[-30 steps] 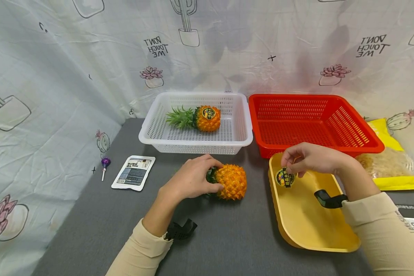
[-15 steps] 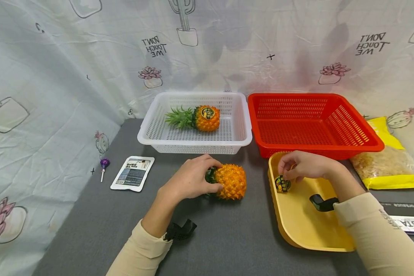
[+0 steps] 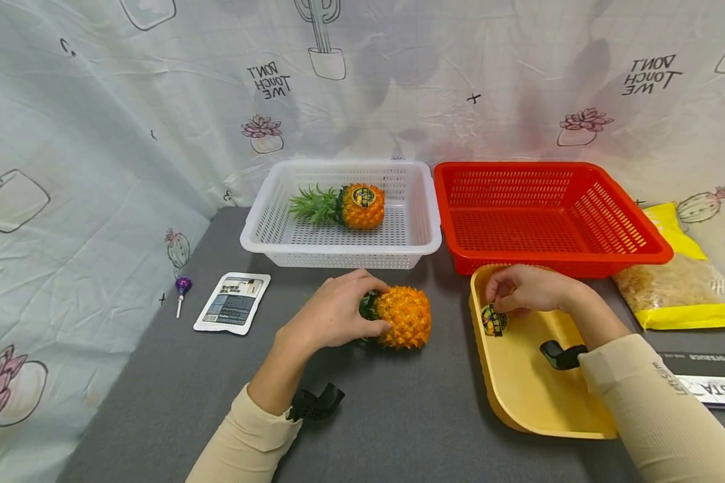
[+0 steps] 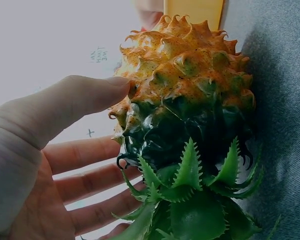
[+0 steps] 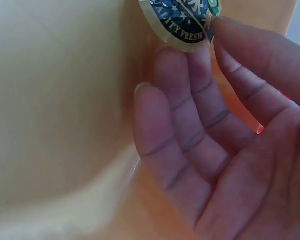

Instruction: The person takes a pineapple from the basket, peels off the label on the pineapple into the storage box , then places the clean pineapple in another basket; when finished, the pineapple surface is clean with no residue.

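Note:
On the grey tabletop my left hand (image 3: 332,312) grips a small orange pineapple (image 3: 406,318) lying on its side. In the left wrist view my thumb lies on the pineapple's (image 4: 187,75) spiky skin, with the fingers around its dark green end near the leaves (image 4: 197,210). My right hand (image 3: 534,287) is over the yellow tray (image 3: 538,396), pinching a round black-and-gold sticker (image 3: 494,321) beside the tray's left wall. Close up in the right wrist view, the sticker (image 5: 182,22) sits between thumb and finger, its upper part cut off by the frame.
A white basket (image 3: 344,258) at the back holds another pineapple (image 3: 364,206) with leaves. Right of it stands a red basket (image 3: 519,231). A yellow noodle bag (image 3: 679,285) and pasta box (image 3: 713,386) lie far right; a white packet (image 3: 232,303) and lollipop (image 3: 183,287) lie left.
My right hand has shifted slightly left and down with the sticker, closer to the yellow tray's left wall, then nearly stopped. The left hand and pineapple have stayed in place.

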### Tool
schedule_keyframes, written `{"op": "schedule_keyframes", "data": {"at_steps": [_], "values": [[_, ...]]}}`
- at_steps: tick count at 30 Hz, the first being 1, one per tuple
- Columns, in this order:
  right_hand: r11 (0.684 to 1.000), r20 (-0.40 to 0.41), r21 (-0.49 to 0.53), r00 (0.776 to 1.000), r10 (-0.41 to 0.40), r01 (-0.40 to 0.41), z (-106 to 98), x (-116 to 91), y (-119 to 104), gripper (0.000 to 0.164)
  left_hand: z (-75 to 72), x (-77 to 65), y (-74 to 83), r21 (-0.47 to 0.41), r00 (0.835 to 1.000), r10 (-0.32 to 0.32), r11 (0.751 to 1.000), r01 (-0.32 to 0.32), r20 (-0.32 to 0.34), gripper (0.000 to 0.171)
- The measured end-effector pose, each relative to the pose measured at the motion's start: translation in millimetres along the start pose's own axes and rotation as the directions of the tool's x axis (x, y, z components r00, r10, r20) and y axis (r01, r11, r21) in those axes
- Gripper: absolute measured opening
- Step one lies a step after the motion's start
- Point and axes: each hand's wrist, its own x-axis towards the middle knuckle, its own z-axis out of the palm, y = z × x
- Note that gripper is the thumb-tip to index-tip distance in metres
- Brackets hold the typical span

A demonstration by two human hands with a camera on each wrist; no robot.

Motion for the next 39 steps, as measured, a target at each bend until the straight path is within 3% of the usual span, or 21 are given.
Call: {"op": "schedule_keyframes", "data": {"at_steps": [18,28,35,39], "values": [[0.999,-0.003,-0.047,1.000,0.018,-0.018,-1,-3,-6,0.021,-0.4,-0.1,-0.4,-0.002,1.000,0.002,1.000,-0.002,-0.002,0.054],[0.998,0.028,-0.056,1.000,-0.004,0.005,-2,-8,-14,0.045,1.0,-0.6,-1.7,-0.003,1.000,0.006,1.000,-0.006,-0.001,0.054],[0.989,0.041,-0.143,0.998,-0.037,0.043,2,-15,-28,0.051,0.9,-1.2,-0.4,0.001,1.000,0.001,1.000,-0.001,0.000,0.054],[0.970,-0.005,-0.230,0.996,-0.084,0.080,2,-20,-38,0.048,0.6,-1.1,0.3,0.003,1.000,0.000,1.000,0.000,-0.003,0.054]]}}
